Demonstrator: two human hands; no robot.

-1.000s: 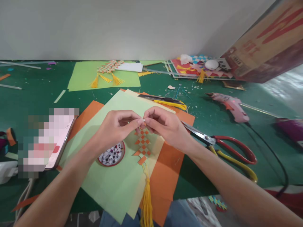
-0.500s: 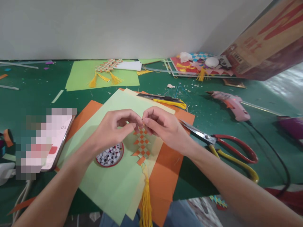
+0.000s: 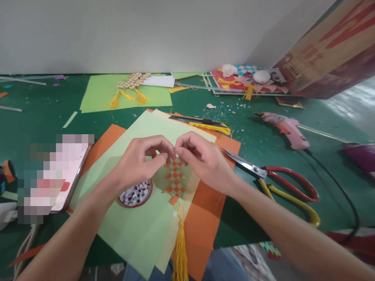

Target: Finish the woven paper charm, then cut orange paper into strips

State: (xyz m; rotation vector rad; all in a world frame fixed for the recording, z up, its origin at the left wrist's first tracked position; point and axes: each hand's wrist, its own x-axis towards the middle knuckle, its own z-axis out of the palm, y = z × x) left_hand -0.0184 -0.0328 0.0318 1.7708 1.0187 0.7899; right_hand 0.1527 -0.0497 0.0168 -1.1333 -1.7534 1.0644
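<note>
My left hand (image 3: 148, 158) and my right hand (image 3: 202, 156) meet fingertip to fingertip over the middle of the paper stack. Both are closed in a pinch at a tiny spot, and what lies between the fingers is too small to make out. Just below them is an orange and pale green woven paper ornament (image 3: 176, 179), its upper end hidden by my fingers. A yellow tassel (image 3: 180, 249) hangs from its lower end toward my lap. Partly behind my left wrist, a round red-rimmed dish (image 3: 151, 191) holds many googly eyes (image 3: 136, 195).
Light green paper (image 3: 131, 238) lies over orange sheets (image 3: 202, 230). A utility knife (image 3: 202, 121) rests behind my hands. To the right are scissors (image 3: 258, 171) and a pink glue gun (image 3: 288, 128) with its cord. At left lies a phone (image 3: 63, 179). More tasselled weaving (image 3: 133, 82) sits at the back.
The hands keep nearly the same place, with the fingertips of my right hand shifted slightly. A small whitish spot now shows by the top of the tassel.
</note>
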